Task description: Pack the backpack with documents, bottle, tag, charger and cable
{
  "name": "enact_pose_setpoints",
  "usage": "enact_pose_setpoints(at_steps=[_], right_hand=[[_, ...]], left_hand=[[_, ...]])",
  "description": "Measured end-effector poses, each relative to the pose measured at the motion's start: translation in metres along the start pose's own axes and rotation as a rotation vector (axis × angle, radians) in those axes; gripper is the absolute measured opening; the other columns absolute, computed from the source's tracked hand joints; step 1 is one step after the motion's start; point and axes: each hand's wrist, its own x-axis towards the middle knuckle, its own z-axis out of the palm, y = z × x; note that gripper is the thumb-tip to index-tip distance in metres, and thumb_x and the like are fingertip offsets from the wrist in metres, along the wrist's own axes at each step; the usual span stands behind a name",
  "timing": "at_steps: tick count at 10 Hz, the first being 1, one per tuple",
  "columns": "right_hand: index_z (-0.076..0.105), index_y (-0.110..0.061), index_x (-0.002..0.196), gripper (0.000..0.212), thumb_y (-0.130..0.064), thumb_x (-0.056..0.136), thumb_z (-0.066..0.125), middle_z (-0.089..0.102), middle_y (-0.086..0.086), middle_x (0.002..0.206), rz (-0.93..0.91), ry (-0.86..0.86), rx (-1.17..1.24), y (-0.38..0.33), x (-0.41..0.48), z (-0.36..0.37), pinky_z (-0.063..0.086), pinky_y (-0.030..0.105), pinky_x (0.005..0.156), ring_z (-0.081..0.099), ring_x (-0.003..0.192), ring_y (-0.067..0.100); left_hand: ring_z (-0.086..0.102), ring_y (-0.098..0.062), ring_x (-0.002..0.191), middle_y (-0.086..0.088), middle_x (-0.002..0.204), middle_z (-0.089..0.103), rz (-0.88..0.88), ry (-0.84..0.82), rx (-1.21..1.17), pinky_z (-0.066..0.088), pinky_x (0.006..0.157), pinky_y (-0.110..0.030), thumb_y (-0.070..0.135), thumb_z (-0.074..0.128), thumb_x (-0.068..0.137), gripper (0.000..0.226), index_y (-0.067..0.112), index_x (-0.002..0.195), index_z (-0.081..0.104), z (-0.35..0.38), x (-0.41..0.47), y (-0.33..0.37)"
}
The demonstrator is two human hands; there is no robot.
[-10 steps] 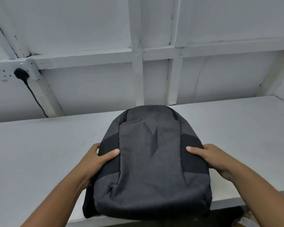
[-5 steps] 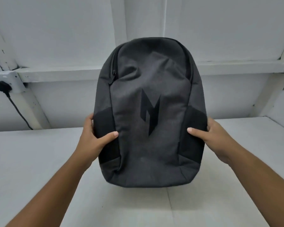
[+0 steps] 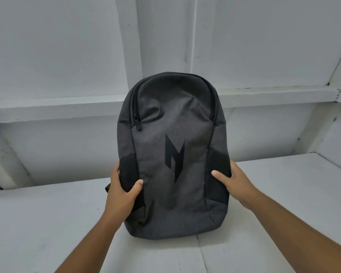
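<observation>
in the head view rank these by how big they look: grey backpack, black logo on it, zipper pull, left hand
1. dark grey fabric backpack
2. left hand
3. black angular logo
4. small black zipper pull

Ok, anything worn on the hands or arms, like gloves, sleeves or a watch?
No. The left hand and the right hand are bare: no gloves, rings or markings show. The left arm and the right arm are bare too, down to the frame edge, with no sleeve, watch or band in view.
</observation>
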Motion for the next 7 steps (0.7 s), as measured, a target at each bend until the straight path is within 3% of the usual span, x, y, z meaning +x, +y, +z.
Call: enact_pose_setpoints(at_steps=[1,2,3,4,5,6,7], right_hand=[[0.05,-0.038,0.134,0.051,-0.048,0.087,0.069,0.063,-0.02,0.122,-0.01,0.017,0.009,0.003,0.022,0.009,0.057,0.02,0.078,0.062,0.108,0.003],[0.052,-0.033,0.137,0.049,-0.04,0.091,0.07,0.065,-0.013,0.125,-0.006,0.023,0.046,0.004,0.032,0.013,0.059,0.027,0.085,0.064,0.111,0.009],[0.053,-0.039,0.134,0.056,-0.051,0.084,0.073,0.066,-0.02,0.121,-0.016,0.014,0.03,0.005,0.024,0.006,0.057,0.014,0.07,0.064,0.107,0.003],[0.055,-0.032,0.136,0.06,-0.055,0.083,0.072,0.067,-0.014,0.124,-0.005,-0.012,-0.004,0.01,0.016,-0.005,0.058,0.02,0.076,0.064,0.108,0.007],[0.053,-0.022,0.14,0.061,-0.051,0.088,0.069,0.065,-0.001,0.132,0.021,-0.055,-0.027,0.018,0.003,-0.009,0.056,0.042,0.096,0.064,0.115,0.021],[0.049,-0.023,0.145,0.061,-0.042,0.091,0.07,0.058,0.001,0.143,-0.013,-0.07,-0.026,0.023,-0.027,-0.017,0.051,0.035,0.097,0.061,0.122,0.022],[0.05,-0.027,0.144,0.055,-0.039,0.094,0.069,0.056,0.0,0.144,-0.089,-0.006,-0.088,0.019,-0.058,-0.035,0.047,0.032,0.093,0.058,0.117,0.015]], left_hand=[[0.056,-0.011,0.127,0.014,0.147,0.05,0.013,-0.015,-0.014,0.051,0.104,-0.04,0.036,0.077,0.088,0.075,0.067,0.137,0.03,0.004,0.019,-0.001],[0.055,-0.014,0.13,0.011,0.15,0.05,0.03,0.013,0.0,0.05,0.107,-0.042,0.032,0.076,0.09,0.077,0.054,0.147,0.029,0.007,0.022,0.002],[0.059,-0.012,0.125,0.012,0.145,0.054,-0.01,0.014,0.006,0.054,0.103,-0.039,0.039,0.076,0.09,0.078,0.054,0.149,0.027,0.002,0.011,0.007],[0.062,-0.014,0.122,0.012,0.137,0.059,-0.076,0.047,0.014,0.056,0.101,-0.04,0.048,0.075,0.089,0.071,0.05,0.147,0.033,-0.004,-0.013,0.01],[0.058,-0.02,0.129,0.003,0.144,0.058,-0.2,0.116,0.093,0.052,0.104,-0.039,0.044,0.073,0.091,0.073,0.038,0.152,0.033,0.003,-0.063,0.002],[0.048,-0.026,0.14,-0.004,0.157,0.047,-0.293,0.232,0.18,0.047,0.102,-0.04,0.045,0.069,0.094,0.074,0.033,0.156,0.03,0.015,-0.117,0.001],[0.049,-0.027,0.139,-0.003,0.157,0.046,-0.29,0.29,0.2,0.049,0.103,-0.043,0.046,0.067,0.095,0.065,0.036,0.152,0.036,0.023,-0.15,0.014]])
